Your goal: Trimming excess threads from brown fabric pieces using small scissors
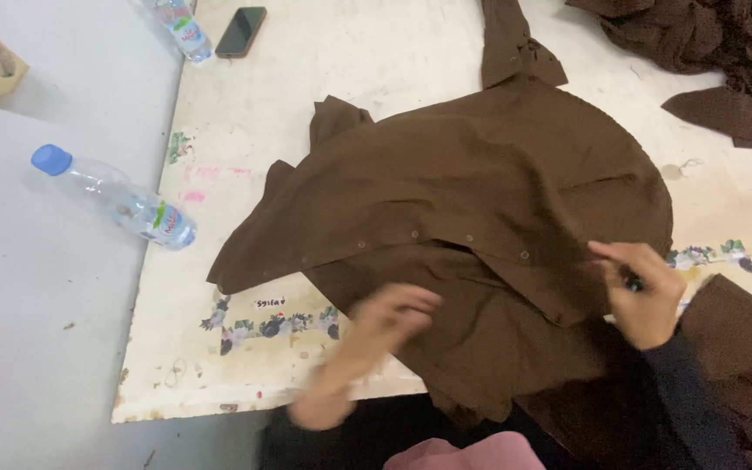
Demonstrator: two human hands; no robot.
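We count one brown garment point(480, 200) spread on the worn cream table point(376, 61), two clear plastic bottles, one dark phone point(241, 31) and a heap of more brown cloth point(698, 43) at the far right corner. The nearer bottle point(115, 198) has a blue cap and lies on the grey floor point(36, 348); the farther bottle point(180, 26) is cut off by the top edge.

Our left hand point(385, 322) rests on the garment's lower part, blurred, so we cannot tell whether it grips the cloth or only presses it. Our right hand point(641, 292) is closed around a small dark object, mostly hidden in the fingers, just at the garment's right edge.

The garment is thin, matte and creased, with a row of small round snaps along one flap. The table's surface is scuffed, with faded flower prints.
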